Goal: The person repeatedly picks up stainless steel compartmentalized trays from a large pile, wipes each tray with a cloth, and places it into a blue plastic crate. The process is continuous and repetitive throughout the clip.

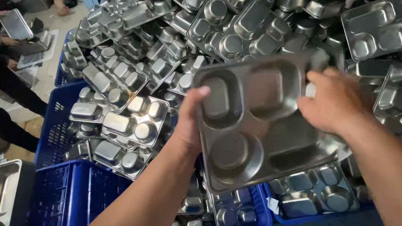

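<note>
Both hands grip one steel compartment tray (256,125) between them: left hand (190,122) on its left edge, right hand (334,102) at its upper right corner.

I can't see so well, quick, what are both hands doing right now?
Left hand: closed on the left edge of the steel compartment tray.
Right hand: closed on the same tray's right edge.

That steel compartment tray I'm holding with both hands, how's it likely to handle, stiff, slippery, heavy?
The steel tray looks rigid: held only at its edges by the left hand and right hand, it shows no sag. Its polished, shiny surface probably makes it slippery. Thin pressed sheet suggests it is fairly light for its size.
</note>
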